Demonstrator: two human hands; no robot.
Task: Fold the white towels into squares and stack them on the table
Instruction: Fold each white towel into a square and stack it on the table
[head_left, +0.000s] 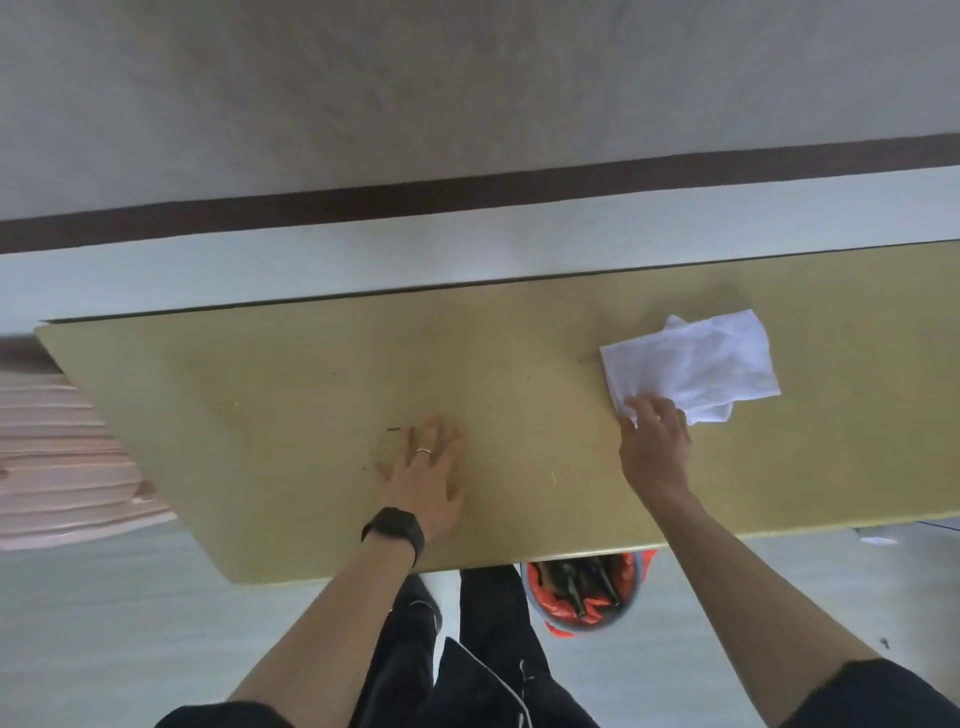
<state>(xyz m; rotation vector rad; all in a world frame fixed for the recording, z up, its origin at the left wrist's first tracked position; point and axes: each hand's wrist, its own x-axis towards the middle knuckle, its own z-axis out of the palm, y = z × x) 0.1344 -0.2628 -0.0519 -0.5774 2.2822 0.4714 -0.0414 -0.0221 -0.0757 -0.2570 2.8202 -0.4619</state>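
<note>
The soft white cloth towel (696, 364) lies on the right part of the flat yellow-brown table (291, 374), near the far edge. It is folded over into a thick shape with about four sides, but it is not a neat square - one corner sticks out at the back and a lumpy bit hangs out at the front. The right hand (655, 441) is on the near left corner of the towel. Its fingers lie over the cloth, and I cannot tell if they pinch it or just press on it. The left hand (423, 475) is well apart from the towel, flat on the bare table with its fingers spread wide, holding nothing. It has a thin silver ring (423, 453) and a black wrist band (396, 527). I think the folding of this towel is almost done but needs tidying. Only one towel shows, so no stack is made yet - and I cannot see other towels waiting. Under the table's near edge is a round bucket with a red bag and dark bottles (584, 592).
</note>
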